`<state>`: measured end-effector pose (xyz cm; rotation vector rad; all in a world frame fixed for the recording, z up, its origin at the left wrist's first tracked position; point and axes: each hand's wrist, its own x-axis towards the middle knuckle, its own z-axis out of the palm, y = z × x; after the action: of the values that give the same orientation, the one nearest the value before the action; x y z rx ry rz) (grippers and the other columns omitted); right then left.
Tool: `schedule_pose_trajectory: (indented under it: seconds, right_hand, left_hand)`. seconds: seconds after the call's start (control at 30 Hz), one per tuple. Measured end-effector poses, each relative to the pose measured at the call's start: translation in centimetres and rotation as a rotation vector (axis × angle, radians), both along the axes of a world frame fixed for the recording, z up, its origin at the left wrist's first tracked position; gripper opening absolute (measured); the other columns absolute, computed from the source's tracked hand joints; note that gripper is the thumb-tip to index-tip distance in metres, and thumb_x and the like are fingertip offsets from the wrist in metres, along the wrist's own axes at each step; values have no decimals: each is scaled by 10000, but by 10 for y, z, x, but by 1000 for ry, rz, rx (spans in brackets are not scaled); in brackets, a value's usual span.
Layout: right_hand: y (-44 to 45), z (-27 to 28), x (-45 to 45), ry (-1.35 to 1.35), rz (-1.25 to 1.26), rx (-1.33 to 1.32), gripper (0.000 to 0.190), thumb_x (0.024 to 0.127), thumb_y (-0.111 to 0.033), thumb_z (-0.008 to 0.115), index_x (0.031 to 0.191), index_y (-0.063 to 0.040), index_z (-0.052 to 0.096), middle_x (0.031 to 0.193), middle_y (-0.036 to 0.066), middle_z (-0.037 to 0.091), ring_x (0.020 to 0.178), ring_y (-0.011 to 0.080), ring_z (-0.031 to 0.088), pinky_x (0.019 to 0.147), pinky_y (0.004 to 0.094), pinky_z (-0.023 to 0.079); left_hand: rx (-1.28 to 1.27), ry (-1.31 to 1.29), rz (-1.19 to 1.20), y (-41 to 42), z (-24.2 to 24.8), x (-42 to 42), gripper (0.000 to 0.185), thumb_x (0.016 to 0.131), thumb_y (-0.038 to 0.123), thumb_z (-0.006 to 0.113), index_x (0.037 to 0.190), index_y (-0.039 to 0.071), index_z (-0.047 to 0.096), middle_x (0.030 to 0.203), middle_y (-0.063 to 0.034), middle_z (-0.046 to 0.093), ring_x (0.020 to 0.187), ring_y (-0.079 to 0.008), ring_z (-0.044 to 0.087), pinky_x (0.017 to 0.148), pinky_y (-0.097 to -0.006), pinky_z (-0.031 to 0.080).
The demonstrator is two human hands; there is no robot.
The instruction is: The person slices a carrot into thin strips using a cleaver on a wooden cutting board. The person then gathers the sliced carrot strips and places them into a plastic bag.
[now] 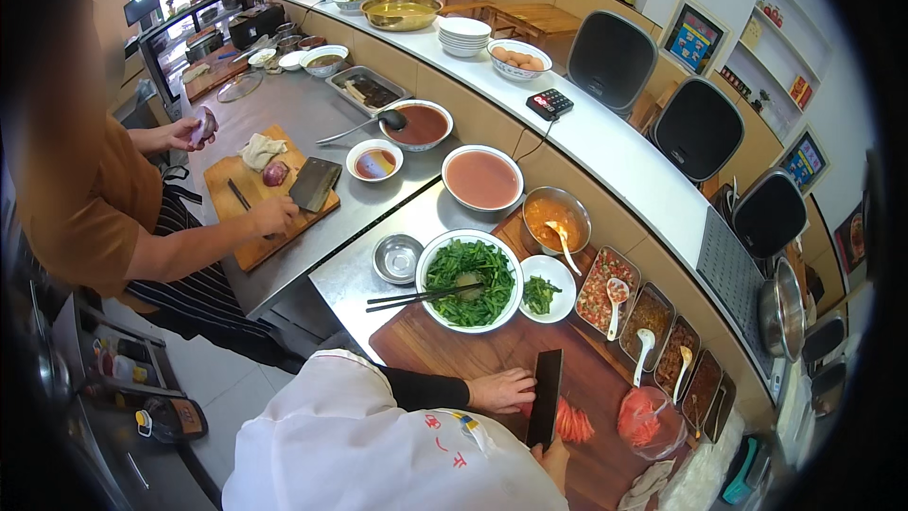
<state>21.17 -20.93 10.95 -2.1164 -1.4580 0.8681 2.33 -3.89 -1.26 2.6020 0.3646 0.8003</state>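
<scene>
My right hand (553,460) grips the handle end of a dark Chinese cleaver (545,397) standing on edge over a brown wooden cutting board (454,355). Fingers bent, my left hand (502,390) lies against the left face of the blade. It presses on a red food piece, mostly hidden by the hand and the blade. To the right of the blade lies a small pile of thin red-orange slices (573,420). Farther right, a clear plastic bag (649,422) holds similar red shreds.
A bowl of chopped greens (468,280) with chopsticks (418,297) stands beyond the board, beside a small plate (547,289). Metal trays with spoons (647,319) line the right. At left, a co-worker (135,206) holds an onion and a cleaver (316,184) over another board (248,241).
</scene>
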Motion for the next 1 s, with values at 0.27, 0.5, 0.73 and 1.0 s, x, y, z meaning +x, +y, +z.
schedule_pose_trajectory:
  seconds: [0.27, 0.5, 0.73, 1.0]
  right_hand:
    - [3, -1, -2, 20, -10, 12, 320, 894, -24, 616, 1197, 79, 641, 901, 298, 728, 886, 414, 765, 793, 486, 574]
    - [-3, -22, 6, -7, -13, 53, 272, 880, -48, 642, 1115, 87, 623, 813, 331, 690, 846, 524, 721, 727, 574, 561]
    - [5, -2, -3, -11, 23, 61, 186, 931, -69, 637, 1059, 65, 615, 833, 356, 678, 825, 553, 685, 693, 601, 536]
    - [-7, -1, -5, -7, -70, 57, 209, 923, -63, 630, 1097, 52, 619, 841, 352, 676, 823, 541, 686, 708, 602, 541]
  left_hand:
    - [-9, 21, -6, 2, 3, -2, 454, 857, 254, 792, 1226, 68, 605, 1373, -215, 530, 1328, -430, 491, 1131, -532, 422]
    - [12, 27, -5, 1, 1, 3, 452, 852, 283, 797, 1197, 71, 597, 1351, -209, 543, 1305, -424, 504, 1140, -539, 415]
    - [152, 116, 74, 3, 8, -2, 462, 839, 368, 817, 1155, 91, 627, 1330, -176, 585, 1334, -384, 523, 1179, -648, 330]
    - [161, 128, 50, -2, 16, 6, 535, 880, 404, 789, 1271, 81, 619, 1350, -149, 592, 1395, -328, 492, 1205, -631, 289]
